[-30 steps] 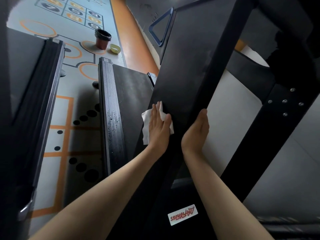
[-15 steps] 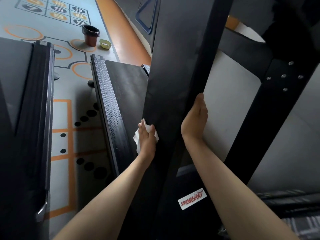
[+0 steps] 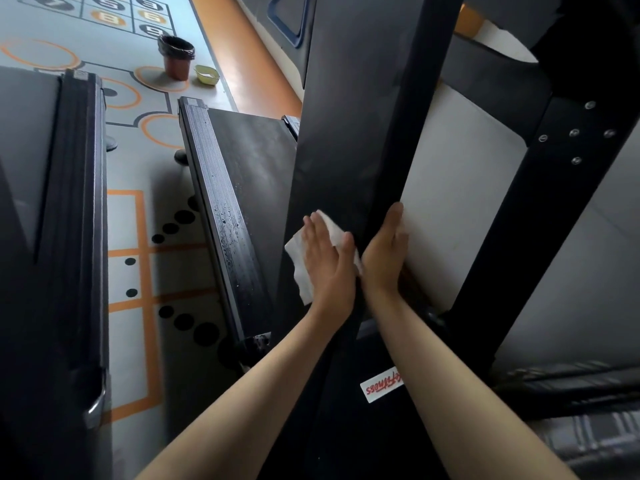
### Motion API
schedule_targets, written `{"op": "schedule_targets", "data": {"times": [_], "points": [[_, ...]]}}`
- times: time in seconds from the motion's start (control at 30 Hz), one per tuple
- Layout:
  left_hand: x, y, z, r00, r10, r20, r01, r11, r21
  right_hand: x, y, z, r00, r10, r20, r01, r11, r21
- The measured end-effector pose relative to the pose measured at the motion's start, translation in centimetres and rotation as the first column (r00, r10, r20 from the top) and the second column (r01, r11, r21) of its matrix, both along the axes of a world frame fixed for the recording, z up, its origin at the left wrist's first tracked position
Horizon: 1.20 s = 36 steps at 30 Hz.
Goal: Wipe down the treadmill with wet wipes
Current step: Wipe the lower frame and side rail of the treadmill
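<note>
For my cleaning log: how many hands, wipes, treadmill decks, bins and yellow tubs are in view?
Hands: 2, left hand and right hand
Wipes: 1
Decks: 2
Bins: 1
Yellow tubs: 1
Total: 7

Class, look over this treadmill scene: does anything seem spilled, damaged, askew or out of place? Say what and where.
Nothing looks damaged or askew. Two small things: pale specks, perhaps droplets, dot the ribbed side rail left of the belt, and the belt carries a faint pale smear. Wet or dust, I cannot tell.
</note>
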State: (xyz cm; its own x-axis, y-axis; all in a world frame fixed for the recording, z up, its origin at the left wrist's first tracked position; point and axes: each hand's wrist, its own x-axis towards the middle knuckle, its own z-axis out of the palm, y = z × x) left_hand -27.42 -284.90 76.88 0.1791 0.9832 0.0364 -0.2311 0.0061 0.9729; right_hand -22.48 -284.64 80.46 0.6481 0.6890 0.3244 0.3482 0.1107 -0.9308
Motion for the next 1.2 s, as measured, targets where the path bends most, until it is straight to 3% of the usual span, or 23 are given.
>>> {"op": "schedule_targets", "data": {"times": [0.1,0.2,0.33,0.73,0.97,1.2], "points": [[0.0,-0.5,0.9,0.999,0.001,-0.042,0.005,0.988,0.152,0.7,-2.1,-3.4,0.996,0.081,-0.044,-0.088,0.98,-0.177],[0.1,-0.4,1.2,0.999,0.023,-0.042,-0.014,0.979,0.204,0.8,-4.2,-6.1,0.994,0.077,-0.083,-0.097,0.959,-0.265],[0.2,0.3,0.0,0.999,0.042,0.011,-0.044,0.974,0.223,-0.4,-5.5,-6.8,0.976,0.156,-0.154,-0.175,0.977,-0.12],[0.2,3.8,-5.5,0.992,0.125,0.034,-0.123,0.991,-0.054,-0.8,-5.0,-6.9,0.986,-0.016,-0.164,-0.009,0.989,-0.15],[0.1,5.4,-7.0,0.987,0.153,0.043,-0.131,0.937,-0.323,-1.2,-5.4,-6.5,0.988,-0.039,-0.151,0.017,0.989,-0.144],[0.2,2.3,-7.8,0.99,0.138,0.021,-0.122,0.93,-0.346,-0.9,-5.3,-6.9,0.99,-0.018,-0.139,-0.006,0.985,-0.17]]}}
